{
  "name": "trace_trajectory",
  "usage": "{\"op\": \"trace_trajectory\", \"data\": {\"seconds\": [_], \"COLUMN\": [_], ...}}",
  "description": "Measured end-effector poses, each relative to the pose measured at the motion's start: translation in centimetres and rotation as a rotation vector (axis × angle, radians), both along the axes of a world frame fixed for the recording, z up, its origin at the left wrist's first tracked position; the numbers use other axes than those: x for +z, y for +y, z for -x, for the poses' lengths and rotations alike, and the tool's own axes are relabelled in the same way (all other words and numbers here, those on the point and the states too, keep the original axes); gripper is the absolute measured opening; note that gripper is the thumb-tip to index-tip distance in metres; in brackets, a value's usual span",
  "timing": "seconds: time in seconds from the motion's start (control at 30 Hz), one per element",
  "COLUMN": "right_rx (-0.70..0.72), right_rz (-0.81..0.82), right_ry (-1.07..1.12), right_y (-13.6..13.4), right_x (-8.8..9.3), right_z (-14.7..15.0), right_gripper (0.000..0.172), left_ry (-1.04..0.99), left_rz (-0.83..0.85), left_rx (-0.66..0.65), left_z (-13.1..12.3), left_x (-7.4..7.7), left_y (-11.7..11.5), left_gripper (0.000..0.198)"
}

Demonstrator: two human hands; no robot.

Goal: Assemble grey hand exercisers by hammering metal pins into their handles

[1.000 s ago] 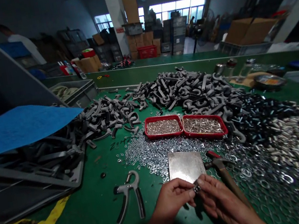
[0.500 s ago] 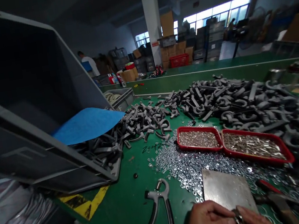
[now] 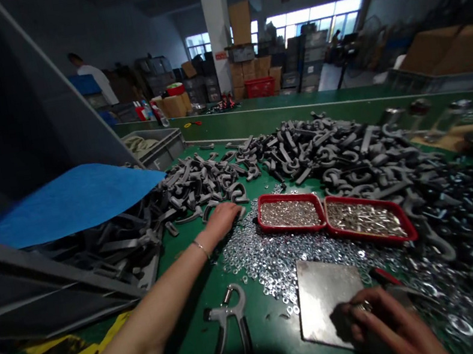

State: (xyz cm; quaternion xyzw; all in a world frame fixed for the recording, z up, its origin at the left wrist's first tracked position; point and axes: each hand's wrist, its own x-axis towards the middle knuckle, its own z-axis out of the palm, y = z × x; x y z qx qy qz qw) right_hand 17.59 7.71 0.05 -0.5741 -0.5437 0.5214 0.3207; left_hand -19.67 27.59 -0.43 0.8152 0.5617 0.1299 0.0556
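My left hand [image 3: 222,218] is stretched far forward over the green table [image 3: 271,348]. Its fingers curl onto a grey hook-shaped part [image 3: 234,197] at the near edge of the big pile of grey parts [image 3: 305,149]. My right hand [image 3: 388,324] rests at the near edge of a square metal plate [image 3: 329,301]. It pinches a small shiny metal piece [image 3: 362,306] between thumb and fingers. Loose silvery washers [image 3: 269,259] lie between the two hands.
Two red trays [image 3: 289,213] [image 3: 367,218] of small metal parts sit beyond the plate. A grey hand gripper [image 3: 229,324] lies near my left forearm. A tipped grey crate [image 3: 54,282] with a blue sheet [image 3: 71,200] stands left. A red-handled hammer [image 3: 386,277] lies right of the plate. A person [image 3: 94,83] stands far back.
My left hand has left my right hand and reached forward to the grey parts pile. My right hand stays by the plate with the small piece. The view swung.
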Motion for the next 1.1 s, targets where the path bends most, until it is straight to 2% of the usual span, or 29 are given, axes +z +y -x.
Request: {"op": "trace_trajectory", "data": {"seconds": [0.07, 0.17, 0.27, 0.37, 0.57, 0.7, 0.83, 0.93, 1.0, 1.07, 1.1], "right_rx": [-0.078, -0.179, -0.216, -0.217, -0.222, -0.275, -0.276, -0.295, -0.320, -0.330, -0.329], "right_rz": [0.072, 0.130, 0.149, 0.159, 0.121, 0.100, 0.075, 0.019, -0.013, -0.019, -0.008], "right_ry": [0.119, 0.205, 0.264, 0.352, 0.452, 0.522, 0.547, 0.542, 0.516, 0.499, 0.496], "right_y": [-0.4, -0.8, -1.2, -1.5, -2.2, -2.9, -3.9, -4.6, -5.0, -5.3, -5.4], "right_x": [-0.4, -1.0, -1.4, -1.6, -1.7, -2.3, -2.8, -2.7, -2.5, -2.4, -2.4], "right_z": [0.7, 1.1, 0.6, 0.2, 0.3, 0.8, 1.2, 0.8, 0.3, 0.0, 0.0], "right_gripper": [0.034, 0.037, 0.040, 0.039, 0.031, 0.030, 0.034, 0.034, 0.034, 0.034, 0.035], "left_ry": [0.043, 0.098, 0.132, 0.132, 0.021, -0.045, -0.154, -0.321, -0.445, -0.657, -0.920], "left_rz": [0.022, 0.035, 0.042, 0.029, -0.067, -0.022, 0.013, -0.007, 0.006, 0.130, 0.292], "left_rx": [-0.045, -0.095, -0.127, -0.107, 0.108, 0.175, 0.186, 0.251, 0.273, 0.219, 0.144], "left_z": [1.0, 1.7, 2.4, 3.1, 2.7, 1.5, 0.5, -0.4, -1.7, -3.8, -5.3], "left_x": [-1.4, -2.6, -2.7, -2.6, -3.4, -3.0, -0.5, 2.1, 3.1, 3.1, 2.7], "left_y": [2.6, 4.5, 5.1, 4.5, 1.4, -0.2, -0.4, -1.5, -3.9, -8.2, -10.9], "left_gripper": [0.030, 0.026, 0.025, 0.029, 0.035, 0.026, 0.010, 0.021, 0.040, 0.053, 0.059]}}
